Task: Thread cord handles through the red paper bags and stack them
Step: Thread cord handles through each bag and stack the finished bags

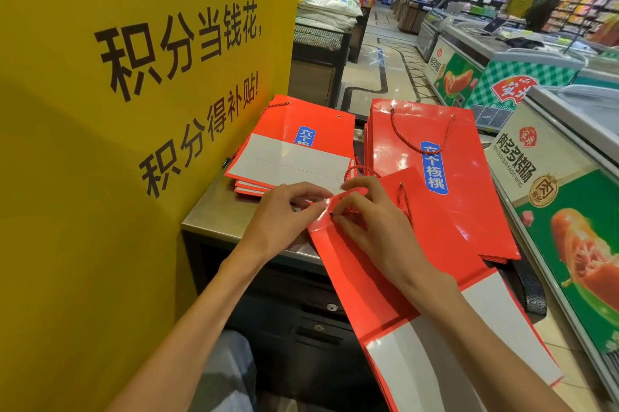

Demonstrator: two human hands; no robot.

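A flat red paper bag (368, 281) lies across the counter's front edge, its white base fold toward me. My left hand (284, 220) pinches the bag's top corner by the eyelet. My right hand (371, 220) pinches the end of a red cord (407, 203) at that eyelet; the cord's other end sits in the second hole. To the right lies a stack of red bags with cord handles (435, 157). At the back left a stack of red bags (301, 150) shows an empty eyelet and a white fold.
A tall yellow sign panel (134, 110) stands close on the left. The steel counter (214, 214) holds both stacks. Freezer chests (569, 197) run along the right. A shop aisle with shelves and a person lies beyond.
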